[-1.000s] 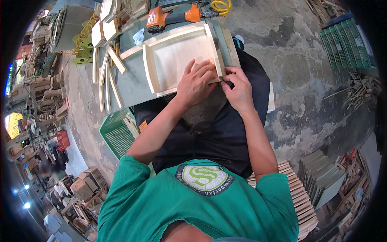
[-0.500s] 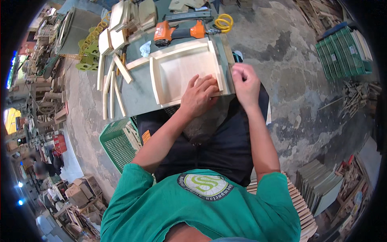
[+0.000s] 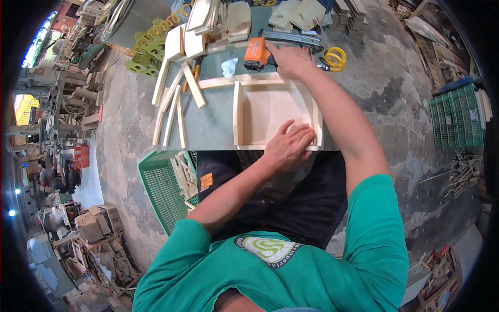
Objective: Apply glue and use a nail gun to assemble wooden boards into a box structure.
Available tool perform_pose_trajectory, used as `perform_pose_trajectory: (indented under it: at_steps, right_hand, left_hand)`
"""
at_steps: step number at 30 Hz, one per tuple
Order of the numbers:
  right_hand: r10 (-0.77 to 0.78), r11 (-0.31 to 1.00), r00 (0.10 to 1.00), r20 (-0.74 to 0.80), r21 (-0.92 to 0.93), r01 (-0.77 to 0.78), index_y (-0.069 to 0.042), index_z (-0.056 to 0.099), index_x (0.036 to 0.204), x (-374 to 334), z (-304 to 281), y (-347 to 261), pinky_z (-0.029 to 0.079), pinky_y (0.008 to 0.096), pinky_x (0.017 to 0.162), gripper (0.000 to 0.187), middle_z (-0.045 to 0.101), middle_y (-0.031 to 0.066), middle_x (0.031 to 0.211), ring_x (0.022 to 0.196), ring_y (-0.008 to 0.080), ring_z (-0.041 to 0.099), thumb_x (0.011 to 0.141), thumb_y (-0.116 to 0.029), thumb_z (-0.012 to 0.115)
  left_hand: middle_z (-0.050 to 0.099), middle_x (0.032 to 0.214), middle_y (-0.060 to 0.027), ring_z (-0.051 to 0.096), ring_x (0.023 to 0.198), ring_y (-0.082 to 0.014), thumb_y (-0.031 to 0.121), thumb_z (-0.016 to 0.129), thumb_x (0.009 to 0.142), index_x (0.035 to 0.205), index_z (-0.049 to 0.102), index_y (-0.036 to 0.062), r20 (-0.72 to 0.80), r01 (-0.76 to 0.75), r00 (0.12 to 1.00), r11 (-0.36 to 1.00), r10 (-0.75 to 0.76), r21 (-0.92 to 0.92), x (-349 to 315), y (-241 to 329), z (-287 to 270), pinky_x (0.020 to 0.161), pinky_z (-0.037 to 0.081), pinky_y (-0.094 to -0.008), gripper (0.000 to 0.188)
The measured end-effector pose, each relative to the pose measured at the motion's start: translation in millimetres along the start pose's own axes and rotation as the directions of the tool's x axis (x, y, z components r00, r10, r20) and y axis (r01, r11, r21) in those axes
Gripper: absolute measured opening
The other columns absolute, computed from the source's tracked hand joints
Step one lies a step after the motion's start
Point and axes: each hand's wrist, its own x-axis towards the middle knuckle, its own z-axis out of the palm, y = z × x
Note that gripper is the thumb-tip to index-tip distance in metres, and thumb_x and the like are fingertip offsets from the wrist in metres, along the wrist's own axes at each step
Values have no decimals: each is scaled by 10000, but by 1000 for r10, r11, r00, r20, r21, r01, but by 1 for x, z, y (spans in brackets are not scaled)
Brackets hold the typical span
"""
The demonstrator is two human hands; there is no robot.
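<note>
A shallow pale wooden tray (image 3: 238, 112) with a thin panel and raised sides lies at the table's front edge. My left hand (image 3: 291, 143) grips its near right corner, fingers bent over the rim onto the inside. Beyond the tray lies an orange and black nail gun (image 3: 256, 53) on its side. My right hand (image 3: 292, 61) is closed around its handle, covering most of it; the fingertips are partly hidden. A yellow coiled air hose (image 3: 335, 59) runs from the handle end.
Several loose wooden strips (image 3: 194, 86) lie left of the tray, near a crumpled pale scrap (image 3: 228, 67). Stacked wooden pieces (image 3: 208, 15) and a grey metal bar (image 3: 291, 39) are at the back. A green crate (image 3: 156, 182) stands below the table's left front.
My right hand has moved from beside the table's right edge forward onto the nail gun's handle. My left hand stays at the tray's corner. The whole view has shifted.
</note>
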Motion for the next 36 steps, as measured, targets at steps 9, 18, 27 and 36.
perform_pose_trajectory:
  at_steps: [9, 18, 27, 36]
  right_hand:
    - [-11, 999, 999, -52, -49, 9, -103, 351, 1575, -63, -50, 12, 570, 549, 893, 767, 734, 240, 1117, 1046, 462, 704, 906, -227, 706]
    - [112, 992, 963, -247, 80, -95, -114, 425, 1585, -309, -64, 2, 600, 495, 810, 824, 747, 172, 1152, 981, 404, 731, 872, -320, 785]
    - [-49, 999, 986, -157, -18, 47, -102, 507, 1552, -410, 26, -19, 585, 430, 678, 881, 722, 78, 898, 759, 299, 726, 736, -166, 835]
    - [-125, 990, 980, -152, -81, 114, -129, 627, 1438, -411, 51, -27, 573, 420, 624, 562, 660, 49, 778, 663, 269, 700, 877, -94, 655]
  left_hand:
    - [673, 1398, -69, 594, 1377, -219, 177, 791, 786, 1506, 522, 151, -55, 21, 998, 999, -22, -24, 5, 8, -5, 1216, 349, -548, 770]
    - [674, 1299, -51, 582, 1362, -234, 223, 779, 796, 1514, 499, 188, -80, 10, 997, 994, -2, 107, 0, 0, 3, 1216, 339, -519, 771]
    - [651, 1420, -97, 536, 1434, -297, 203, 754, 875, 1534, 421, 185, -6, 103, 995, 994, -103, 36, 8, 11, -3, 1258, 283, -566, 739]
    - [685, 1314, -114, 553, 1419, -282, 184, 734, 859, 1519, 400, 192, -67, 159, 986, 986, -155, 58, 10, 20, 8, 1256, 259, -607, 740]
